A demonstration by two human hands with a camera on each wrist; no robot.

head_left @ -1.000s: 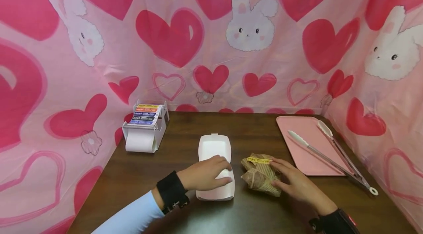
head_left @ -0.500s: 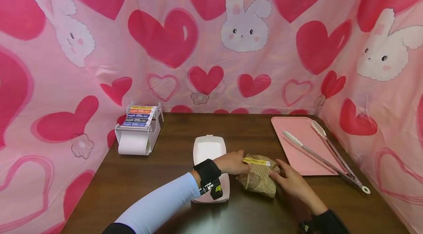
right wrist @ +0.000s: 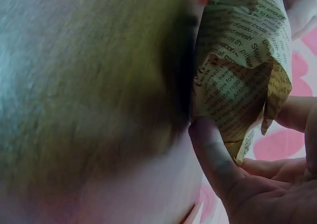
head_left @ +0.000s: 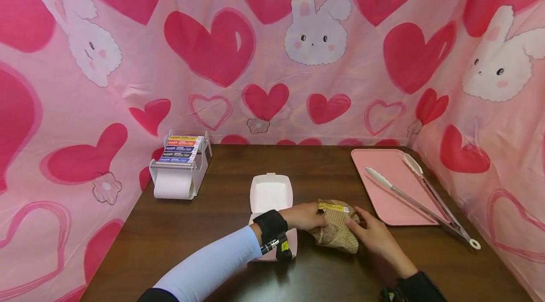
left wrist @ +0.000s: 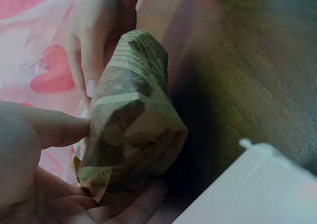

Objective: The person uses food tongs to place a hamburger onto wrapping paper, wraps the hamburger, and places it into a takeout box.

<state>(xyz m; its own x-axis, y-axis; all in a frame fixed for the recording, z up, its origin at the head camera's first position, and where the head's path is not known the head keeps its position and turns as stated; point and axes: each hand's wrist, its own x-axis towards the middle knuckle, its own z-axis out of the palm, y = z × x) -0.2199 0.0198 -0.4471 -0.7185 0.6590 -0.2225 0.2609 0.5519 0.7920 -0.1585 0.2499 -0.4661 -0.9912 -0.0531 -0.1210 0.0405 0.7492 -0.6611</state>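
A brown parcel point(head_left: 334, 233) wrapped in printed paper, with a yellow label strip on top, is held between both hands near the table's middle. My left hand point(head_left: 303, 217) reaches across the white clamshell box point(head_left: 271, 193) and grips the parcel's left side. In the left wrist view, thumb and fingers close round the crumpled paper point(left wrist: 133, 130). From the other side my right hand point(head_left: 376, 238) holds it. The right wrist view shows the right thumb and fingers point(right wrist: 215, 154) at the folded paper end. The box lies open, its near half partly hidden by the left wrist.
On the right, metal tongs point(head_left: 419, 206) lie across a pink tray point(head_left: 370, 169). A label dispenser point(head_left: 180, 164) with coloured label rolls stands at the back left of the dark wooden table point(head_left: 204, 226). Pink heart-patterned cloth point(head_left: 230, 56) hangs behind and at both sides.
My left hand has moved right, from over the white box to the parcel's left side, and taken hold of it. The right hand stays at the parcel, which has turned slightly.
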